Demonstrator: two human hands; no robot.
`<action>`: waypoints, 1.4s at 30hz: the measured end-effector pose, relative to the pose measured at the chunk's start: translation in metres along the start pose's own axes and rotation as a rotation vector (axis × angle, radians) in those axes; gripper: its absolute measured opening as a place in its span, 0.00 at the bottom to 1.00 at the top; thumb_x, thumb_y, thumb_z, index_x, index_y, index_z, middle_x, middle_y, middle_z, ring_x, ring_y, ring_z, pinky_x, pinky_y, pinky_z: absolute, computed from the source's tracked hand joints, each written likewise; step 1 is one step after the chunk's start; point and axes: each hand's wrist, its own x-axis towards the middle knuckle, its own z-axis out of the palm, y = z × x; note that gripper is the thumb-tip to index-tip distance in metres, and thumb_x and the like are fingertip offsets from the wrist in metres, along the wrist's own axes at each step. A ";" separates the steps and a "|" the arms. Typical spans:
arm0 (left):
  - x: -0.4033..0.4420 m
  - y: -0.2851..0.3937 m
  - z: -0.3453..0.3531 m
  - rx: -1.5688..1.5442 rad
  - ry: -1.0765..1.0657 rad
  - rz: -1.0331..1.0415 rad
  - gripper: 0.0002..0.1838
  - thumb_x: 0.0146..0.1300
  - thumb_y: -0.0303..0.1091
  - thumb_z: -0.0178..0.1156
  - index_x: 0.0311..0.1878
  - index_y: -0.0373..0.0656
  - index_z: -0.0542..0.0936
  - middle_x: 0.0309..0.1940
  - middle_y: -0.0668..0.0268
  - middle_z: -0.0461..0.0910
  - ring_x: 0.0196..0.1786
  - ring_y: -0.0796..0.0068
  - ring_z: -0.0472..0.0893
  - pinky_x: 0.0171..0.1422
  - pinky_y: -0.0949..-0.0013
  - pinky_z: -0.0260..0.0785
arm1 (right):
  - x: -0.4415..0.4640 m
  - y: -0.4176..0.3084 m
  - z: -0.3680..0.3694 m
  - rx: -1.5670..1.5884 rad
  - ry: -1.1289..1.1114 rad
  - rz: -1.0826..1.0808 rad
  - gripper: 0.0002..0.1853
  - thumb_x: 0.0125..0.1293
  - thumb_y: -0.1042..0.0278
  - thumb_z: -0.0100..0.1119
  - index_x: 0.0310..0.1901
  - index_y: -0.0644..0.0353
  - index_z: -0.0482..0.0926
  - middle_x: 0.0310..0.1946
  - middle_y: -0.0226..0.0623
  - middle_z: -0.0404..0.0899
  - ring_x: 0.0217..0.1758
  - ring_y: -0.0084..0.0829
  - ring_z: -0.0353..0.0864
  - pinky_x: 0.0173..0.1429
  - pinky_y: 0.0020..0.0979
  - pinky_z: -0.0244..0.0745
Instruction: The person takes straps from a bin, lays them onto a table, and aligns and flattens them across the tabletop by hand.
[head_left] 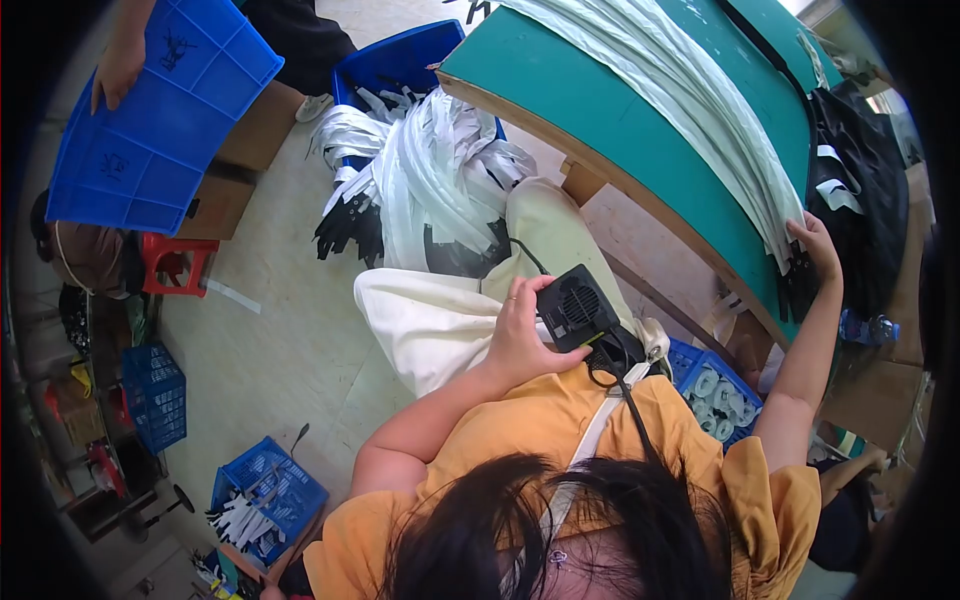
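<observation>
Head view: the left grip [522,335] is closed around a black device [580,308]; the right grip [818,246] touches white strips [700,100] on the green desk [600,115], how closed I cannot tell.

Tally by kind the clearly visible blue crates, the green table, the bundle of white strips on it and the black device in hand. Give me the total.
Blue crates: 5
Green table: 1
Bundle of white strips on the table: 1
Black device in the left hand: 1
Total: 8

a red stool [180,244] stands beside cardboard boxes [258,130] on pale floor [300,365].
</observation>
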 end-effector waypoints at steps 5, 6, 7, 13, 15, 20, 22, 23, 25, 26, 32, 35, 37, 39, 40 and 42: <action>-0.004 0.019 -0.002 0.032 0.004 0.052 0.44 0.30 0.41 0.73 0.51 0.35 0.62 0.40 0.56 0.65 0.44 0.61 0.69 0.48 0.66 0.63 | 0.002 0.005 -0.001 0.019 0.001 -0.001 0.22 0.59 0.61 0.58 0.52 0.64 0.70 0.38 0.30 0.77 0.38 0.18 0.74 0.46 0.23 0.68; -0.004 0.020 -0.002 0.031 0.006 0.065 0.44 0.31 0.41 0.73 0.51 0.35 0.61 0.40 0.56 0.65 0.44 0.60 0.69 0.48 0.65 0.63 | 0.001 0.006 -0.001 0.019 0.000 0.000 0.22 0.59 0.61 0.57 0.52 0.64 0.70 0.38 0.30 0.77 0.38 0.18 0.74 0.46 0.23 0.68; -0.004 0.021 -0.001 0.031 0.009 0.079 0.43 0.31 0.41 0.73 0.51 0.35 0.61 0.40 0.56 0.65 0.43 0.60 0.69 0.48 0.65 0.64 | 0.002 0.005 -0.001 0.019 -0.001 0.000 0.22 0.59 0.61 0.57 0.52 0.64 0.70 0.38 0.30 0.77 0.38 0.18 0.74 0.46 0.23 0.68; -0.001 0.025 0.022 0.080 -0.046 0.029 0.42 0.36 0.48 0.70 0.50 0.33 0.62 0.39 0.53 0.66 0.42 0.56 0.70 0.47 0.62 0.64 | -0.002 0.000 0.003 0.050 -0.003 0.002 0.21 0.59 0.62 0.57 0.51 0.64 0.71 0.38 0.29 0.77 0.38 0.18 0.74 0.46 0.23 0.68; 0.007 0.026 0.035 0.182 -0.087 -0.036 0.41 0.37 0.50 0.68 0.49 0.32 0.62 0.39 0.52 0.67 0.42 0.55 0.70 0.47 0.61 0.65 | 0.000 0.004 0.003 0.043 0.011 -0.030 0.21 0.59 0.62 0.57 0.51 0.64 0.71 0.38 0.29 0.77 0.38 0.18 0.74 0.45 0.22 0.68; 0.036 0.009 0.053 0.424 -0.186 -0.259 0.42 0.39 0.54 0.66 0.48 0.30 0.62 0.40 0.50 0.67 0.46 0.53 0.71 0.49 0.60 0.66 | -0.001 0.005 0.003 0.060 0.009 -0.039 0.20 0.59 0.63 0.57 0.50 0.64 0.71 0.38 0.29 0.77 0.37 0.18 0.74 0.45 0.22 0.68; 0.037 0.006 0.053 0.548 -0.322 -0.321 0.43 0.38 0.58 0.65 0.48 0.31 0.63 0.42 0.50 0.68 0.47 0.56 0.72 0.50 0.62 0.66 | -0.002 0.003 0.004 0.059 0.016 -0.048 0.19 0.59 0.63 0.56 0.50 0.65 0.71 0.38 0.30 0.77 0.38 0.18 0.75 0.45 0.22 0.68; 0.037 0.006 0.052 0.576 -0.382 -0.346 0.44 0.38 0.59 0.65 0.48 0.32 0.63 0.43 0.50 0.68 0.48 0.57 0.72 0.51 0.62 0.66 | -0.002 0.003 0.005 0.055 0.024 -0.050 0.19 0.59 0.63 0.56 0.50 0.65 0.71 0.38 0.30 0.77 0.38 0.18 0.75 0.45 0.22 0.68; 0.042 0.008 0.049 0.631 -0.503 -0.395 0.46 0.37 0.63 0.64 0.49 0.32 0.63 0.46 0.51 0.69 0.51 0.59 0.71 0.53 0.63 0.66 | -0.003 0.002 0.006 0.063 0.020 -0.045 0.19 0.59 0.64 0.56 0.50 0.65 0.71 0.38 0.30 0.77 0.39 0.18 0.75 0.47 0.22 0.68; 0.044 0.011 0.046 0.671 -0.546 -0.387 0.47 0.37 0.63 0.64 0.51 0.32 0.62 0.47 0.50 0.68 0.53 0.59 0.70 0.54 0.63 0.65 | -0.003 0.003 0.006 0.062 0.025 -0.049 0.19 0.59 0.64 0.56 0.50 0.65 0.71 0.39 0.29 0.77 0.39 0.18 0.74 0.47 0.22 0.67; 0.058 0.006 0.024 0.497 -0.568 -0.137 0.51 0.38 0.62 0.64 0.60 0.38 0.59 0.54 0.48 0.63 0.59 0.55 0.64 0.62 0.60 0.57 | -0.005 -0.001 0.006 0.064 0.021 -0.052 0.19 0.59 0.65 0.56 0.50 0.65 0.71 0.40 0.29 0.77 0.41 0.17 0.74 0.49 0.22 0.66; 0.062 -0.021 0.036 0.139 -0.598 -0.029 0.46 0.41 0.58 0.65 0.61 0.44 0.61 0.56 0.52 0.63 0.60 0.51 0.62 0.63 0.59 0.55 | -0.005 -0.002 0.004 0.064 0.019 -0.058 0.19 0.59 0.66 0.56 0.50 0.65 0.71 0.40 0.29 0.77 0.41 0.17 0.74 0.49 0.21 0.65; 0.056 -0.025 0.041 0.227 -0.609 -0.002 0.46 0.40 0.58 0.65 0.61 0.44 0.61 0.56 0.51 0.63 0.59 0.51 0.62 0.64 0.58 0.55 | -0.005 0.000 0.001 0.063 0.027 -0.076 0.19 0.58 0.66 0.57 0.50 0.65 0.72 0.39 0.29 0.77 0.40 0.18 0.74 0.49 0.21 0.66; 0.055 -0.027 0.040 0.251 -0.617 0.016 0.46 0.39 0.57 0.66 0.60 0.43 0.61 0.56 0.51 0.63 0.59 0.50 0.62 0.64 0.58 0.54 | -0.009 0.001 -0.004 0.085 0.026 -0.061 0.19 0.57 0.67 0.57 0.50 0.65 0.72 0.39 0.29 0.77 0.39 0.18 0.73 0.48 0.22 0.66; 0.057 -0.030 0.038 0.202 -0.602 0.020 0.46 0.40 0.57 0.66 0.61 0.43 0.61 0.56 0.51 0.63 0.59 0.51 0.62 0.64 0.58 0.54 | -0.009 0.003 -0.008 0.094 0.023 -0.053 0.19 0.57 0.67 0.57 0.50 0.65 0.72 0.39 0.29 0.77 0.39 0.18 0.73 0.48 0.22 0.66; 0.062 -0.039 0.035 0.100 -0.571 0.029 0.46 0.40 0.57 0.66 0.61 0.43 0.61 0.56 0.52 0.63 0.60 0.53 0.62 0.64 0.58 0.54 | -0.004 0.017 -0.015 -0.021 0.058 0.009 0.19 0.56 0.65 0.58 0.47 0.66 0.72 0.36 0.29 0.77 0.36 0.18 0.73 0.45 0.23 0.67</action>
